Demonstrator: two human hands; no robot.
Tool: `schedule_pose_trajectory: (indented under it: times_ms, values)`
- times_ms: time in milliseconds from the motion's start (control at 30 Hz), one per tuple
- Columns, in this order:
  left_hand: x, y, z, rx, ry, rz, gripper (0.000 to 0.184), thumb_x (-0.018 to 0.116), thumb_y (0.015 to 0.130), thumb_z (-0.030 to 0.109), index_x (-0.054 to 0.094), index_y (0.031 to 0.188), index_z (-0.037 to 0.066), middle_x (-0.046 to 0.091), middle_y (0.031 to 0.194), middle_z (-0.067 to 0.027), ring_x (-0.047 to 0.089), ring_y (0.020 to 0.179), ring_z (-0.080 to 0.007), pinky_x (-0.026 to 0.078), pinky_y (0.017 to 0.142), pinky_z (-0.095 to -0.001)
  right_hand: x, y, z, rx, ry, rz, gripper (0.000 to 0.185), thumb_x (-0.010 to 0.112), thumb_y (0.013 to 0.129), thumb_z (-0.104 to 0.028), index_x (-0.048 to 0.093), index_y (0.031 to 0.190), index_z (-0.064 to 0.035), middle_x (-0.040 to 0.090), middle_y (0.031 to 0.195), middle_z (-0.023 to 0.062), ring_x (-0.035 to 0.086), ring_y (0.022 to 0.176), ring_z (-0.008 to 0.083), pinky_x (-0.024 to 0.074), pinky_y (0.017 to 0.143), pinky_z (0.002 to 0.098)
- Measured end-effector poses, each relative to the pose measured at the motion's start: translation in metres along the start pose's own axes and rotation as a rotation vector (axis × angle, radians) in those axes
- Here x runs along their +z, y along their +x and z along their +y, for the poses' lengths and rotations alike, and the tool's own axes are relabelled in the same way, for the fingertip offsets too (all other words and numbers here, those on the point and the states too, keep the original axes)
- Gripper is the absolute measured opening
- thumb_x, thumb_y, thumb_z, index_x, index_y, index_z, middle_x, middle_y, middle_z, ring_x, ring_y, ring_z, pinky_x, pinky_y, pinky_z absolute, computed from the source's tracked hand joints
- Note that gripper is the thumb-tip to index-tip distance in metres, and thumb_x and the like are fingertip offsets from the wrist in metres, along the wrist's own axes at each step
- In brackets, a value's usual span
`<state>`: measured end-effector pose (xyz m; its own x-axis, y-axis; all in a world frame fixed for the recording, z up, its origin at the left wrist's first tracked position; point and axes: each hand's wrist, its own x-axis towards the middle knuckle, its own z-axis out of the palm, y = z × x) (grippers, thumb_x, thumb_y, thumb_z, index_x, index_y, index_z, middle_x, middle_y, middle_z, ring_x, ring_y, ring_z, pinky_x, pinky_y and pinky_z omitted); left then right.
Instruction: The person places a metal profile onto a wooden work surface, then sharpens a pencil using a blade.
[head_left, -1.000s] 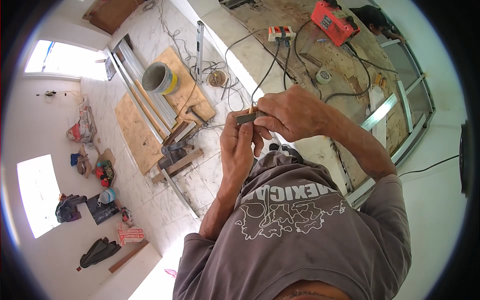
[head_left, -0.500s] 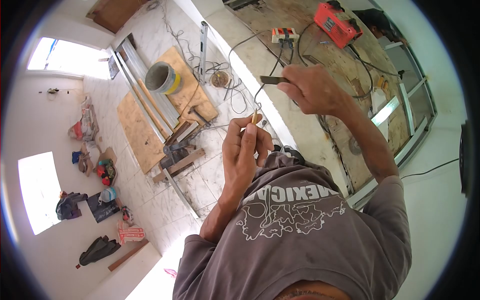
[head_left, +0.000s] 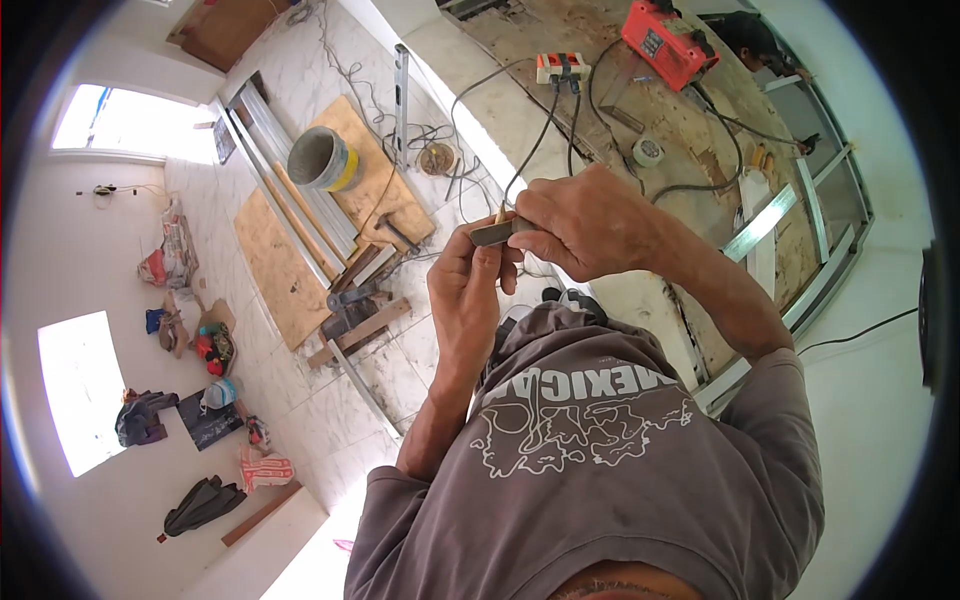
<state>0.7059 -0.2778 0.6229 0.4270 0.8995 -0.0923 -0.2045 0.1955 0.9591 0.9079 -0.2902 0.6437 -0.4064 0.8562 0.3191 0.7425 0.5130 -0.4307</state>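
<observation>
Between the thumb and fingers of my left hand (head_left: 468,300) is a thin yellowish stick like a pencil (head_left: 501,213), its pointed tip upward. My right hand (head_left: 592,225) grips a short, flat, dark blade (head_left: 491,235), which lies across the stick, close to the left thumb tip. The two hands nearly meet in front of the chest. The lower part of the stick is hidden behind the blade and fingers.
A bucket (head_left: 323,158), a hammer (head_left: 398,231) and metal profiles lie at the left on plywood (head_left: 280,270). On the raised surface are a red machine (head_left: 669,43), a power strip (head_left: 562,68) and cables. Another person (head_left: 748,40) is at the upper right.
Half a second ago my right hand held the blade up and away from the stick. It has come down and left, so the blade is again against the stick.
</observation>
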Motion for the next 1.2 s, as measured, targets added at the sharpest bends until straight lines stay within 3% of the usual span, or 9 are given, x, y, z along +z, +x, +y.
schedule_pose_trajectory:
  times_ms: [467, 667, 767, 867, 933, 1200]
  values:
    - [0.000, 0.002, 0.001, -0.009, 0.061, 0.002, 0.028, 0.053, 0.105, 0.012, 0.065, 0.122, -0.007, 0.068, 0.087, -0.0070, 0.055, 0.064, -0.0071, 0.043, 0.057, -0.0203, 0.005, 0.001, 0.011, 0.007, -0.017, -0.041, 0.037, 0.058, 0.099, -0.039, 0.058, 0.089, -0.0041, 0.062, 0.070, 0.0129, 0.064, 0.059, 0.0340, 0.0492, 0.051, 0.0435]
    - [0.000, 0.005, 0.005, -0.050, 0.038, -0.006, 0.029, 0.053, 0.105, 0.013, 0.065, 0.122, -0.008, 0.067, 0.085, -0.0058, 0.055, 0.062, -0.0066, 0.042, 0.055, -0.0198, 0.008, -0.001, 0.022, -0.035, -0.072, 0.038, 0.035, 0.060, 0.098, -0.037, 0.057, 0.089, -0.0041, 0.063, 0.075, 0.0132, 0.065, 0.061, 0.0336, 0.0507, 0.053, 0.0442]
    - [-0.002, 0.006, 0.006, -0.099, 0.009, 0.000, 0.031, 0.054, 0.105, 0.015, 0.064, 0.124, -0.008, 0.067, 0.085, -0.0053, 0.055, 0.061, -0.0063, 0.041, 0.055, -0.0192, 0.004, -0.002, 0.026, -0.012, -0.080, 0.049, 0.034, 0.060, 0.098, -0.037, 0.056, 0.088, -0.0045, 0.063, 0.075, 0.0138, 0.064, 0.061, 0.0342, 0.0509, 0.054, 0.0450]
    - [-0.004, -0.003, 0.014, -0.153, -0.005, 0.023, 0.033, 0.054, 0.105, 0.018, 0.063, 0.125, -0.008, 0.067, 0.085, -0.0056, 0.055, 0.061, -0.0064, 0.041, 0.055, -0.0191, -0.009, -0.007, 0.057, 0.227, -0.181, 0.139, 0.034, 0.058, 0.099, -0.037, 0.055, 0.087, -0.0051, 0.062, 0.073, 0.0143, 0.064, 0.061, 0.0351, 0.0499, 0.054, 0.0457]
    - [-0.006, -0.010, 0.015, -0.157, -0.015, 0.027, 0.035, 0.054, 0.105, 0.019, 0.063, 0.126, -0.008, 0.069, 0.087, -0.0066, 0.056, 0.061, -0.0065, 0.041, 0.056, -0.0192, -0.019, -0.009, 0.059, 0.199, -0.146, 0.164, 0.034, 0.056, 0.100, -0.037, 0.054, 0.087, -0.0055, 0.061, 0.070, 0.0145, 0.062, 0.060, 0.0355, 0.0481, 0.054, 0.0457]
    - [-0.002, 0.004, 0.012, -0.160, -0.076, -0.014, 0.036, 0.056, 0.105, 0.019, 0.059, 0.127, -0.008, 0.071, 0.095, -0.0126, 0.067, 0.072, -0.0134, 0.055, 0.070, -0.0264, -0.002, -0.004, 0.009, 0.084, 0.063, 0.036, 0.035, 0.057, 0.100, -0.037, 0.055, 0.085, -0.0052, 0.058, 0.068, 0.0121, 0.062, 0.057, 0.0350, 0.0469, 0.052, 0.0439]
